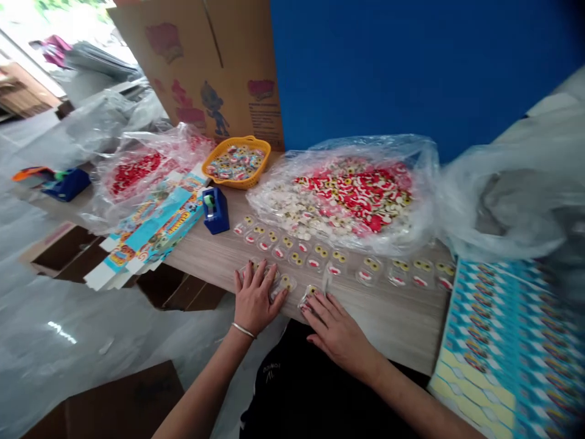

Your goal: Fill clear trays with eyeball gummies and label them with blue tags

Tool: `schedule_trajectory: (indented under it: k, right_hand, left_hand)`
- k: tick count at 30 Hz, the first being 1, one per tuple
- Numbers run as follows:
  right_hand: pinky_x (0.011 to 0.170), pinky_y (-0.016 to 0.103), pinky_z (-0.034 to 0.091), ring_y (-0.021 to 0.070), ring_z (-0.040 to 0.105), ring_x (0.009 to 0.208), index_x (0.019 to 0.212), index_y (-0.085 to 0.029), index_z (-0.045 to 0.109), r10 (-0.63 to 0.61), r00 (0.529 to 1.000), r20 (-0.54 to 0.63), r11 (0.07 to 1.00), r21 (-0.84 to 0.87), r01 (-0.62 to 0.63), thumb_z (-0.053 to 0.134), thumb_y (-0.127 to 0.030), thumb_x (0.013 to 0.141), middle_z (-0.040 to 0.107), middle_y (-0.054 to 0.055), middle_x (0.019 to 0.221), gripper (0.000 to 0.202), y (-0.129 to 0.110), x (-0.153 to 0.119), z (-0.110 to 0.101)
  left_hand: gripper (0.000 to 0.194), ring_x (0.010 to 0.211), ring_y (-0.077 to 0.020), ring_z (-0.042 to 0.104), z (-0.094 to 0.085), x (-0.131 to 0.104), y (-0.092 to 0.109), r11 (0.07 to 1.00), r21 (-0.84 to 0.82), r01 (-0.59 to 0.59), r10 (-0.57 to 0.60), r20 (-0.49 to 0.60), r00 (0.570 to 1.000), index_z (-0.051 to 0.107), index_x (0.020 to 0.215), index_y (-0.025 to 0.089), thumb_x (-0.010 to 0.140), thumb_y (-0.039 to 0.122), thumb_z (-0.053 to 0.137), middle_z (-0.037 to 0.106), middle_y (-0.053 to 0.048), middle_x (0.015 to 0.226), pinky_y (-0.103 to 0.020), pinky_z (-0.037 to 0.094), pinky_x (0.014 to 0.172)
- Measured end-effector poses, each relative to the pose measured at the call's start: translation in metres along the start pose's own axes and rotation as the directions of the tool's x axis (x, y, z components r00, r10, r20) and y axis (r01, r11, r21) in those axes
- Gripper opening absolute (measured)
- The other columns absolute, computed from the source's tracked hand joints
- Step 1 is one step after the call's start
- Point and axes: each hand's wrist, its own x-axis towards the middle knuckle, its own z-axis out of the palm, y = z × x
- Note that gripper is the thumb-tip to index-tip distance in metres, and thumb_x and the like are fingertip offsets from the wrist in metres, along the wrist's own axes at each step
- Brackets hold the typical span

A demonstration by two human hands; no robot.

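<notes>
My left hand (255, 302), with a bracelet on its wrist, lies palm down near the table's front edge. Its fingers are spread over small clear packets, and one clear packet (286, 282) shows beside the thumb. To the right, my right hand (340, 329) rests with its fingers stretched out on another clear packet (311, 292), which they partly cover. Beyond both hands runs a row of similar packets; one of them, a packet with yellow-and-red pieces (337, 262), lies just past my right fingertips.
A big clear bag of red, white and yellow pieces (351, 195) sits behind the row. To its left are an orange basket (262, 177) of filled packets, a blue tape dispenser (216, 213) and flat printed boxes (158, 219). Printed sheets (507, 341) lie at right.
</notes>
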Motion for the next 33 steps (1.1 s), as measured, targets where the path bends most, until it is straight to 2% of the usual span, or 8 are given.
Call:
schedule_trajectory:
  k: [4,7,11,15,20,24,28,33]
  right_hand:
    - [0.111,0.054,0.039,0.0323,0.039,0.138,0.135,-0.015,0.054,0.108,0.994,-0.024,0.992,-0.063,-0.11,0.059,-0.03,0.092,0.052,0.015,0.143,0.046,0.013,-0.061,-0.026]
    - [0.111,0.055,0.038,0.0317,0.038,0.14,0.136,-0.015,0.054,0.212,0.976,-0.05,0.972,-0.094,-0.216,0.057,-0.028,0.094,0.051,0.016,0.144,0.044,0.024,-0.096,-0.038]
    - [0.112,0.055,0.037,0.031,0.037,0.14,0.137,-0.016,0.053,0.31,0.944,-0.11,0.943,-0.088,-0.32,0.058,-0.029,0.093,0.051,0.016,0.143,0.046,0.035,-0.126,-0.047]
    - [0.112,0.056,0.037,0.0309,0.037,0.14,0.133,-0.015,0.056,0.365,0.913,-0.183,0.922,-0.063,-0.381,0.057,-0.028,0.094,0.053,0.016,0.142,0.041,0.039,-0.133,-0.054]
    - [0.114,0.06,0.032,0.0332,0.037,0.139,0.121,-0.014,0.062,0.36,0.903,-0.235,0.92,-0.071,-0.385,0.055,-0.026,0.094,0.057,0.014,0.138,0.03,0.026,-0.115,-0.06]
    - [0.115,0.06,0.03,0.0325,0.041,0.136,0.119,-0.017,0.063,0.329,0.927,-0.182,0.937,-0.06,-0.344,0.054,-0.03,0.095,0.059,0.012,0.136,0.028,0.02,-0.097,-0.053]
    - [0.116,0.059,0.028,0.0305,0.044,0.135,0.117,-0.018,0.063,0.319,0.933,-0.168,0.943,-0.039,-0.329,0.053,-0.027,0.095,0.058,0.012,0.135,0.025,0.025,-0.088,-0.046]
    - [0.118,0.058,0.024,0.0294,0.043,0.135,0.113,-0.018,0.062,0.321,0.94,-0.118,0.946,0.005,-0.323,0.054,-0.026,0.094,0.059,0.012,0.133,0.022,0.033,-0.08,-0.049]
  left_hand:
    - [0.061,0.144,-0.0423,0.024,0.005,-0.015,0.07,0.998,-0.056,-0.03,0.03,0.003,1.0,0.047,0.144,0.024,0.088,0.048,0.054,0.041,-0.01,0.153,-0.066,0.011,0.114]
    - [0.062,0.145,-0.043,0.022,0.007,-0.02,0.112,0.994,-0.089,-0.064,0.066,0.024,0.998,0.046,0.145,0.023,0.088,0.047,0.053,0.04,-0.011,0.154,-0.067,0.01,0.114]
    - [0.063,0.145,-0.043,0.02,0.01,-0.017,0.146,0.986,-0.117,-0.119,0.126,0.047,0.991,0.045,0.145,0.023,0.089,0.05,0.051,0.037,-0.01,0.155,-0.066,0.011,0.114]
    - [0.062,0.144,-0.0437,0.022,0.012,-0.008,0.167,0.981,-0.111,-0.158,0.164,0.045,0.985,0.045,0.145,0.023,0.089,0.049,0.052,0.035,-0.01,0.156,-0.068,0.012,0.113]
    - [0.065,0.143,-0.0441,0.025,0.011,-0.007,0.173,0.979,-0.079,-0.186,0.19,0.048,0.981,0.039,0.148,0.021,0.091,0.049,0.049,0.033,-0.012,0.157,-0.069,0.015,0.111]
    - [0.061,0.145,-0.0397,0.022,0.009,-0.01,0.157,0.967,-0.065,-0.247,0.249,0.032,0.968,0.035,0.15,0.02,0.094,0.042,0.045,0.034,-0.011,0.156,-0.067,0.015,0.113]
    - [0.05,0.146,-0.0354,0.022,0.013,-0.011,0.135,0.944,-0.043,-0.328,0.33,0.033,0.944,0.044,0.145,0.027,0.096,0.032,0.044,0.037,-0.005,0.155,-0.063,0.01,0.116]
    - [0.049,0.144,-0.0355,0.028,0.022,-0.013,0.126,0.95,-0.059,-0.305,0.307,0.028,0.951,0.047,0.143,0.027,0.095,0.032,0.046,0.043,-0.005,0.152,-0.061,0.012,0.116]
